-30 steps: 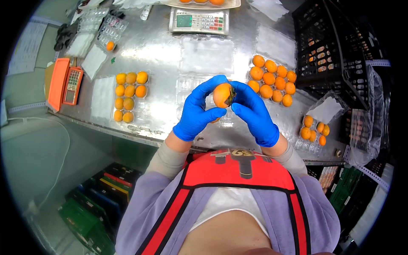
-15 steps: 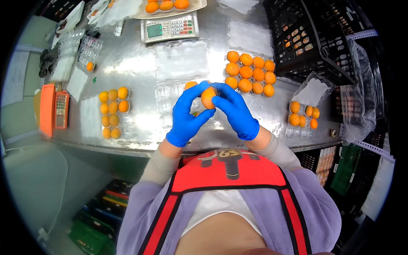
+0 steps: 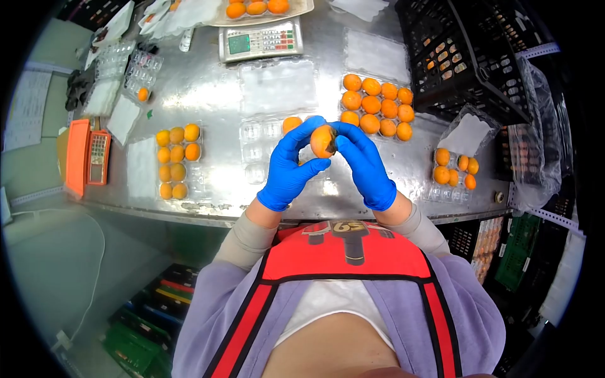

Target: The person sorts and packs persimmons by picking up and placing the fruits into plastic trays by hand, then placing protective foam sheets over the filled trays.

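Fruit (image 3: 321,143), round and orange with a dark leafy cap (image 3: 333,140) at one end, was held up over the near side of the bench (image 3: 211,94), in the middle of my head view. The left hand (image 3: 288,173), gloved in blue, had it in a curved grip, fingers round its far side and thumb at its underside. The right hand (image 3: 367,169) had its grip narrow at the leafy cap, thumb tip against it; from my end I could not tell whether that side bore any of the hold. Below the gloves I saw a clear tray (image 3: 253,152), partly hidden, with one orange piece (image 3: 292,124) showing in it. To the right I made out a full block of oranges (image 3: 371,104) in rows, just beside a black crate (image 3: 466,63), and farther right a smaller group (image 3: 453,177) of six. Over on the left, I counted ten more pieces (image 3: 177,153) beside a white-lined lid (image 3: 141,167). Beyond the clear tray I had a scale (image 3: 261,42), with an orange device (image 3: 78,154) near the bench's left end
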### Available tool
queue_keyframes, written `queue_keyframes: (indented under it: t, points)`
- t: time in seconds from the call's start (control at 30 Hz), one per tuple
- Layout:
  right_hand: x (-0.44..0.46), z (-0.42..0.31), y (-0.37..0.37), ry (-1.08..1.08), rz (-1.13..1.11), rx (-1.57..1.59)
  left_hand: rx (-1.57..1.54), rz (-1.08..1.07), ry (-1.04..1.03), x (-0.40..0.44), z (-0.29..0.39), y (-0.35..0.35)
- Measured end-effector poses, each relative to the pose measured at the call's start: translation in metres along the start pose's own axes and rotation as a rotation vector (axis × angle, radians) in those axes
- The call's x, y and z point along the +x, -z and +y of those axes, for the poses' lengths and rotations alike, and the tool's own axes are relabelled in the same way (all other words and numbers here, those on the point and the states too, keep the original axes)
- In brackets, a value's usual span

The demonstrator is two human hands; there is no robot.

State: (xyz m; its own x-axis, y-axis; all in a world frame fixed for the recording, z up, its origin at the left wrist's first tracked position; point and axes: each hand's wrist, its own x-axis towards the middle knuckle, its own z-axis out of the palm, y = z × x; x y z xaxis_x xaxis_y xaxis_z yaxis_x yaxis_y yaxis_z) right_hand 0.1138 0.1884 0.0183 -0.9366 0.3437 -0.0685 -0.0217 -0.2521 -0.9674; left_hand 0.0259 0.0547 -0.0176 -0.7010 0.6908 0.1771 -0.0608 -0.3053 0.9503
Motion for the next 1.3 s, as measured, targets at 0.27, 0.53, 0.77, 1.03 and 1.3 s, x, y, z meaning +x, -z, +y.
queue_keyframes:
  t: [0.27,0.53,0.77,1.03,1.3]
  points:
    - [-0.003,0.016,0.002,-0.008,0.034,-0.151,0.135,-0.013,0.005,-0.002,0.0,0.0]
    - [-0.011,0.019,0.009,-0.065,0.033,-0.086,0.132,-0.027,0.06,-0.005,-0.015,-0.005]
    - [-0.023,0.042,0.031,-0.065,0.063,-0.168,0.271,-0.128,0.086,-0.005,-0.037,-0.011]
    - [-0.002,0.056,0.12,-0.18,0.171,-0.161,-0.26,0.073,0.598,0.007,-0.063,0.005]
    - [0.068,0.061,0.159,0.074,0.327,-0.561,-0.087,0.031,0.459,0.025,-0.051,0.006]
